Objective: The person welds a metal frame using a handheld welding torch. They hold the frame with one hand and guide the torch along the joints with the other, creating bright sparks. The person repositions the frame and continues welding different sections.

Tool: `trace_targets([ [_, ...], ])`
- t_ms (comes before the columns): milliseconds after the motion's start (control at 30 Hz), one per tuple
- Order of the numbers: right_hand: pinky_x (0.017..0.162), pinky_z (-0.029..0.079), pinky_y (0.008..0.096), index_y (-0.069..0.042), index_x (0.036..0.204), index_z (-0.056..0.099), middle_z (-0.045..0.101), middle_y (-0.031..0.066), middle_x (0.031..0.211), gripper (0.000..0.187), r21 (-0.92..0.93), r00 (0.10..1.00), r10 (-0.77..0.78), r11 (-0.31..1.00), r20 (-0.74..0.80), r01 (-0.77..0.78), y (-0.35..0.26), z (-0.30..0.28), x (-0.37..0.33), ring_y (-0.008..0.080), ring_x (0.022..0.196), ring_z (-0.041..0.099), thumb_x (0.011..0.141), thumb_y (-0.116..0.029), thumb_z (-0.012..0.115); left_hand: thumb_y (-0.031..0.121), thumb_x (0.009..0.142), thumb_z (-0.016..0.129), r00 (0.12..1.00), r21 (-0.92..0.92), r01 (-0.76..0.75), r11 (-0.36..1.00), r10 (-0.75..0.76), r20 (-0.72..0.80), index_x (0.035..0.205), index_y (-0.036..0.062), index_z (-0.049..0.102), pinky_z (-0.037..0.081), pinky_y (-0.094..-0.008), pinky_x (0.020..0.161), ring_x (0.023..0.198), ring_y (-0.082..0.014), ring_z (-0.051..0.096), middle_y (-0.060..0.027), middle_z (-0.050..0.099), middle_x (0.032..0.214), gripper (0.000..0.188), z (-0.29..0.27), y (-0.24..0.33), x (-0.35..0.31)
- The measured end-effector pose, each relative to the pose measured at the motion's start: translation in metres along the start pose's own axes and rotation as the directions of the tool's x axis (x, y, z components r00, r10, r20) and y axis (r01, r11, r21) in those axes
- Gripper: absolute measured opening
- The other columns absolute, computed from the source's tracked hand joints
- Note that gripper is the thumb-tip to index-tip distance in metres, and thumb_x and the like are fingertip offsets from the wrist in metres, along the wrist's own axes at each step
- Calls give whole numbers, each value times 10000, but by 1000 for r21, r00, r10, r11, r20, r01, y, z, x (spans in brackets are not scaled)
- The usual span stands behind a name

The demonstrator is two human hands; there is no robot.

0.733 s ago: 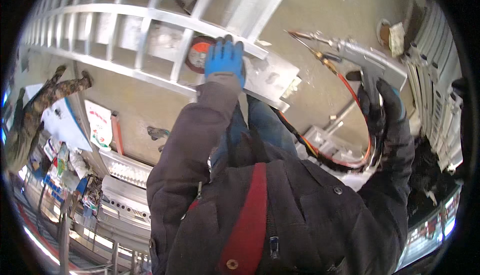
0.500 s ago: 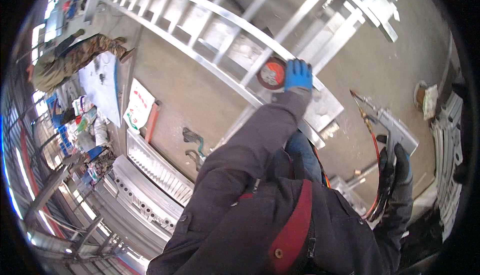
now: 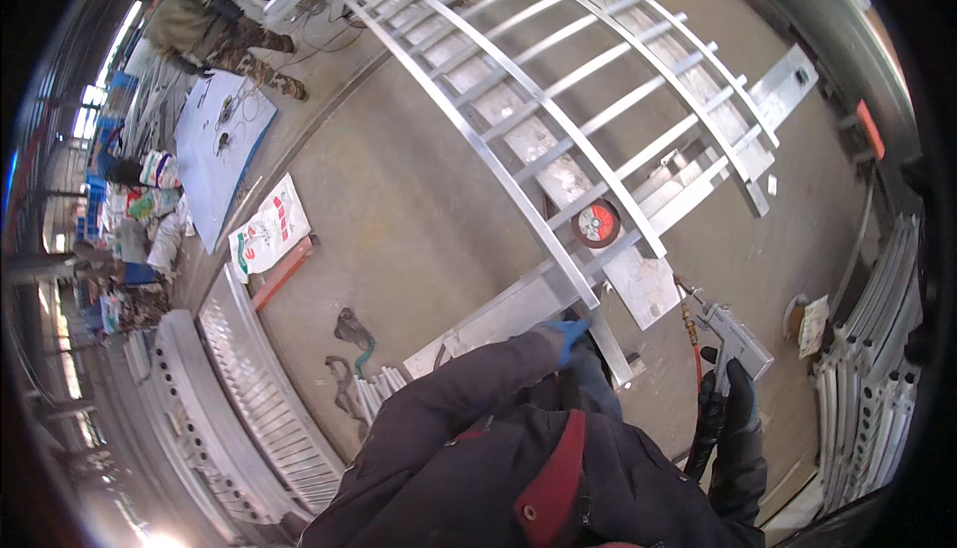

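Note:
My left hand (image 3: pixel 571 337), in a blue glove, is drawn in close to my body beside the near end of a silver metal rung frame (image 3: pixel 563 121). Its fingers are mostly hidden. Under the rungs, a round red and dark abrasive disc (image 3: pixel 596 223) lies on a pale plank (image 3: pixel 638 284). Over on the right, my right hand (image 3: pixel 726 398) in a dark glove is closed around a silver hand tool (image 3: pixel 740 346) with a brass fitting and a red hose (image 3: pixel 697 393).
Clamps (image 3: pixel 353 332) lie on the floor at left, near a white printed sack (image 3: pixel 271 229). Slatted metal panels (image 3: pixel 264 398) are stacked at lower left, metal lengths (image 3: pixel 875 334) at far right. A person (image 3: pixel 204 24) bends near a blue-edged sheet (image 3: pixel 217 149) at far left.
My left hand has left the frame's end beside the disc and come back toward my body. My right hand still grips the tool. The view has shifted, showing more of the frame.

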State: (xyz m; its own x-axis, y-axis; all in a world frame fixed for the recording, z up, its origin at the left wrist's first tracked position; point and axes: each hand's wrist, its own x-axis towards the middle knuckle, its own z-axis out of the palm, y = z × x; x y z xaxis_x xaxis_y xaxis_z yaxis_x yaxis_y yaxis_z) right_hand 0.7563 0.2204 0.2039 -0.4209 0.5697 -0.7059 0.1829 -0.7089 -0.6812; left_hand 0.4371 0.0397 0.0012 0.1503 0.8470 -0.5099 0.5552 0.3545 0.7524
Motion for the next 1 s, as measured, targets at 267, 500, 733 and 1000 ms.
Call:
trace_targets([
  [267, 594, 509, 296, 34, 1360, 590, 657, 61, 779, 635, -228, 988, -118, 964, 101, 138, 38, 147, -88, 175, 650, 641, 996, -486, 599, 197, 1003, 654, 896, -646, -261, 717, -68, -438, 1555, 2, 391, 496, -395, 1065, 1221, -262, 630, -166, 590, 1427, 642, 33, -64, -265],
  [500, 672, 539, 340, 38, 1350, 556, 650, 77, 824, 563, -287, 935, -87, 938, 344, 193, 52, 258, -128, 185, 723, 638, 994, -389, 642, 101, 1003, 616, 583, -513, -382, 769, -230, -779, 1312, -2, 665, 439, -420, 1137, 1334, -303, 580, -175, 678, 1340, 329, 81, -62, -365],
  [733, 672, 546, 330, 4, 1309, 555, 671, 86, 857, 388, -395, 846, -38, 872, 532, 288, 79, 291, -133, 172, 728, 644, 1024, -242, 647, 221, 987, 670, 659, -404, -240, 883, -158, -735, 1351, 30, 657, 474, -391, 1105, 1304, -326, 617, -188, 665, 1376, 411, 87, -58, -347],
  [1000, 742, 551, 307, -19, 1227, 678, 730, 59, 983, 396, -510, 800, -57, 742, 597, 434, 129, 269, -108, 121, 868, 674, 984, -326, 733, 235, 1043, 628, 898, -698, -201, 687, -156, -412, 1454, -8, 561, 464, -376, 1112, 1298, -235, 599, -148, 634, 1417, 482, 97, -50, -319],
])
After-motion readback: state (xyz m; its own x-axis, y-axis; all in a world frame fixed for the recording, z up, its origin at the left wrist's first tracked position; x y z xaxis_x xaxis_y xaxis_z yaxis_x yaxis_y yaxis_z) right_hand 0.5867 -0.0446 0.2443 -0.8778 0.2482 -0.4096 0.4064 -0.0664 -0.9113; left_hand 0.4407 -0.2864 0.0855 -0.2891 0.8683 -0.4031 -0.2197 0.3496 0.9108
